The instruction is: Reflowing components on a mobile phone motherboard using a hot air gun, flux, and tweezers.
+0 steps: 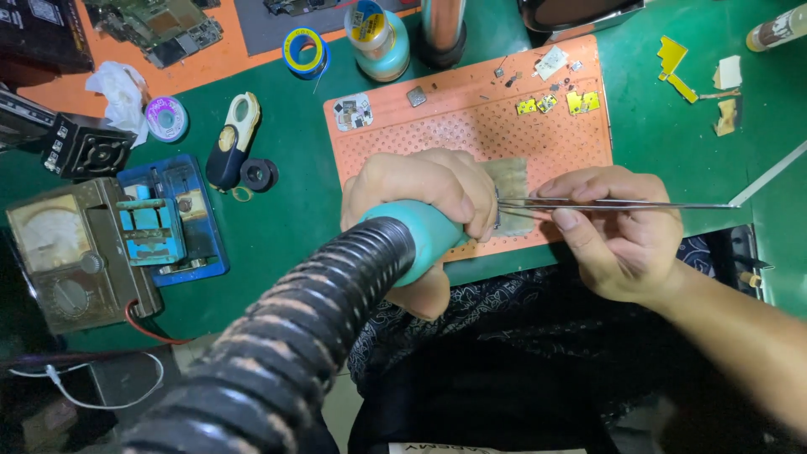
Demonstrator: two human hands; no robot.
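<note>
Teal hot-air wand (420, 240) in left hand (420, 189); one tweezers (605, 204) in right hand (618, 231).

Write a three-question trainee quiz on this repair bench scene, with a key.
1. Which hand holds the tweezers?
2. True or false: the left hand grips a teal-handled tool with a ribbed black hose.
3. The orange perforated mat lies on: A) a green surface, B) a white cloth, C) a metal tray?

Key: 1. The right hand. 2. True. 3. A.

Head camera, looking steeply down, close over workbench (277, 227)
</note>
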